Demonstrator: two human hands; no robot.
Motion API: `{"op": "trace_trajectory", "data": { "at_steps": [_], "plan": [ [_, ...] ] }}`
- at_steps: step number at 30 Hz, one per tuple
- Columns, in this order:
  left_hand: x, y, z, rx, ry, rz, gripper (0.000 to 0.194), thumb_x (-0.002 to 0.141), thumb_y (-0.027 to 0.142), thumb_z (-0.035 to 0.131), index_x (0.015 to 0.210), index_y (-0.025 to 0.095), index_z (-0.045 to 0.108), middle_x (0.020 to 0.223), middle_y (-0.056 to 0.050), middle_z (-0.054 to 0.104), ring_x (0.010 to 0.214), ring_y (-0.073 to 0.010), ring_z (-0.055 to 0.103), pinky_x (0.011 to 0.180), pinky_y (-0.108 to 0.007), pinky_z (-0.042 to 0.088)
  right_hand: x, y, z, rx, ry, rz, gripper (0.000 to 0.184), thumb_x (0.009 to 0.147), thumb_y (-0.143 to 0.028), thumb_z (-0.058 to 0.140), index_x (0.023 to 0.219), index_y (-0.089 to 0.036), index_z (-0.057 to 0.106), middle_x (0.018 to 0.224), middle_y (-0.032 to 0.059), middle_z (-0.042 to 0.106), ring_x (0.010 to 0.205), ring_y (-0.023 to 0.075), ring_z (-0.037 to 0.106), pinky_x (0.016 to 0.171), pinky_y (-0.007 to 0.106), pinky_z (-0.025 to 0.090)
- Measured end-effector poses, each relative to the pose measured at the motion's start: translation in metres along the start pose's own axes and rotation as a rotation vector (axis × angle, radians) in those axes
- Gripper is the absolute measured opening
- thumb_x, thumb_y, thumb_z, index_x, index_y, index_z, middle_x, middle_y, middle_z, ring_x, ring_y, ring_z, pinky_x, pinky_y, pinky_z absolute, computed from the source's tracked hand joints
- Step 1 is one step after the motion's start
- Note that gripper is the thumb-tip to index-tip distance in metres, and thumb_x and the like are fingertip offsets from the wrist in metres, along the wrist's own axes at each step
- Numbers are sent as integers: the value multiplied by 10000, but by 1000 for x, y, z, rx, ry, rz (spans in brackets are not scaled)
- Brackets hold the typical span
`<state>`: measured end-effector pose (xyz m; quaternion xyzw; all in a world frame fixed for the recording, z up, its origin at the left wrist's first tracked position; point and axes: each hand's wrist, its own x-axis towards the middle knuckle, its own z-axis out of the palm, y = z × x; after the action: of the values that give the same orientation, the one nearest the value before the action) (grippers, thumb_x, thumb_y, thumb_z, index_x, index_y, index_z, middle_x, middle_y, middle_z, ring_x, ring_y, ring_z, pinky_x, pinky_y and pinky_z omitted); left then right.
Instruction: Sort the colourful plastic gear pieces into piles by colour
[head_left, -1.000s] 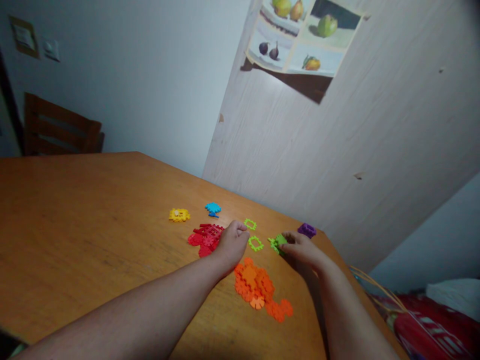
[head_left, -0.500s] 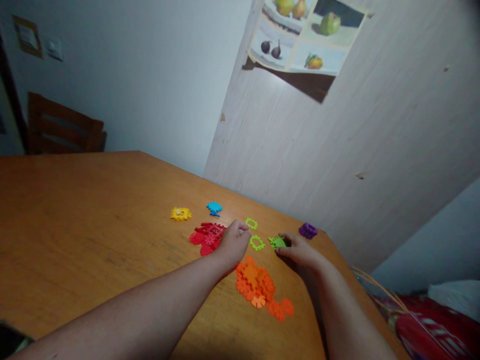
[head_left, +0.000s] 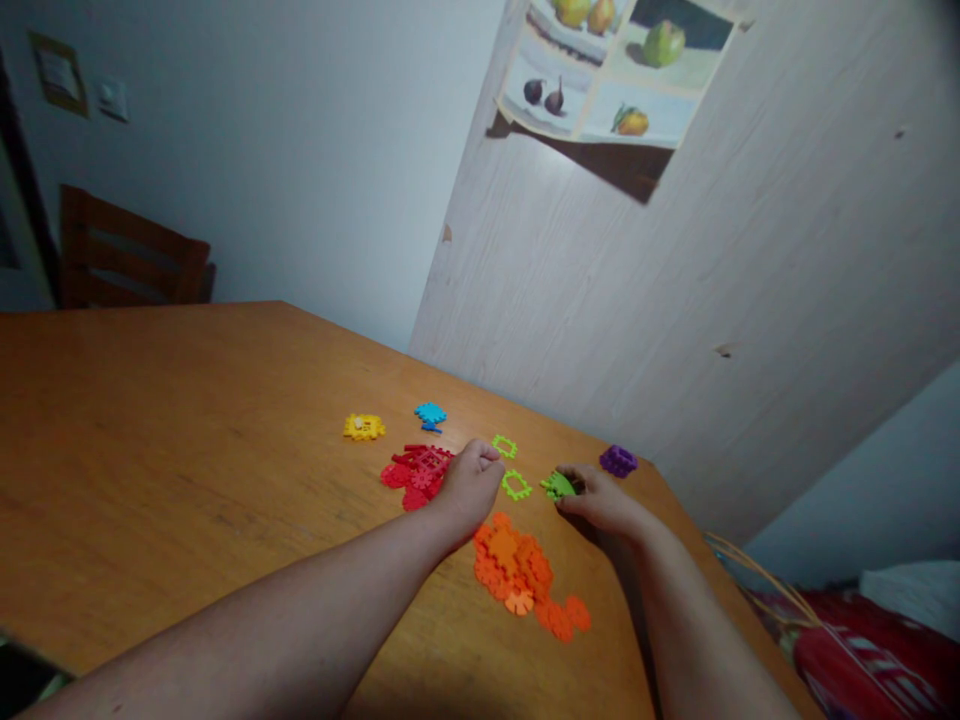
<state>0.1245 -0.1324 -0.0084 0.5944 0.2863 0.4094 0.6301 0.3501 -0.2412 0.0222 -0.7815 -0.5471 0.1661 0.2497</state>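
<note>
1. Wooden table [head_left: 187,450] is running up to a pale wall [head_left: 300,150]; a sheet of fruit paintings [head_left: 600,70] is hanging above, a slatted chair [head_left: 135,250] is standing off at the far left
2. Stage, as judged from the layout: toothed plastic pieces are lying mostly in single-colour groups. Yellow pieces [head_left: 365,428], blue pieces [head_left: 430,412] and purple pieces [head_left: 619,461] are forming compact clusters; red pieces [head_left: 420,478] and orange pieces [head_left: 506,555] are making larger, looser piles
3. Green is looking least gathered: a near green frame [head_left: 519,497] and a far green frame [head_left: 514,448] are lying flat, apart from the green stack [head_left: 557,487]
4. Green stack is sitting on the table at the right hand [head_left: 600,497], between the frames and the purple; bright lime, toothed edges, layers overlapping, part of it hiding behind fingers
5. Right thumb and fingers are holding the stack's near-right side in a narrow grip; cannot tell how firmly
6. Left hand [head_left: 469,487] is hovering or resting beside the red pile, near the frames, fingers curling closed; cannot tell whether anything is sitting inside
7. Orange pile is trailing flat discs toward the right forearm
</note>
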Motion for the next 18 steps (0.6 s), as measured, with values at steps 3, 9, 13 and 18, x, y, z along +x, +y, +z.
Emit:
{"op": "trace_trajectory", "data": {
  "at_steps": [3, 9, 13, 18],
  "plan": [
    [-1, 1, 0, -8, -8, 2, 97, 814, 180, 577, 905, 201, 554, 642, 57, 524, 565, -106, 482, 541, -207, 307, -1, -1, 0, 40, -4, 33, 463, 620, -174, 685, 1082, -169, 704, 950, 31, 698, 885, 201, 626, 803, 302, 485],
    [-1, 2, 0, -4, -8, 1, 89, 816, 177, 564, 900, 200, 547, 646, 54, 522, 571, -110, 494, 532, -211, 302, -5, 1, 0, 101, 27, 29, 603, 610, -182, 730, 1209, -159, 665, 1136, 80, 692, 1027, 235, 644, 929, 345, 502],
    [0, 0, 0, -7, -3, 5, 98, 818, 172, 551, 910, 204, 541, 630, 58, 511, 572, -117, 493, 533, -219, 306, -6, -10, -1, 153, 171, 47, 517, 657, -206, 752, 1170, -178, 702, 1178, 137, 692, 1098, 286, 647, 964, 383, 505],
    [-1, 1, 1, -16, -1, 11, 97, 823, 176, 550, 915, 206, 539, 636, 56, 517, 573, -118, 493, 530, -221, 307, -1, -33, 5, -8, 247, -39, 429, 747, -236, 694, 1174, -196, 711, 1196, 136, 696, 1123, 290, 630, 1010, 423, 469]
  ]
}}
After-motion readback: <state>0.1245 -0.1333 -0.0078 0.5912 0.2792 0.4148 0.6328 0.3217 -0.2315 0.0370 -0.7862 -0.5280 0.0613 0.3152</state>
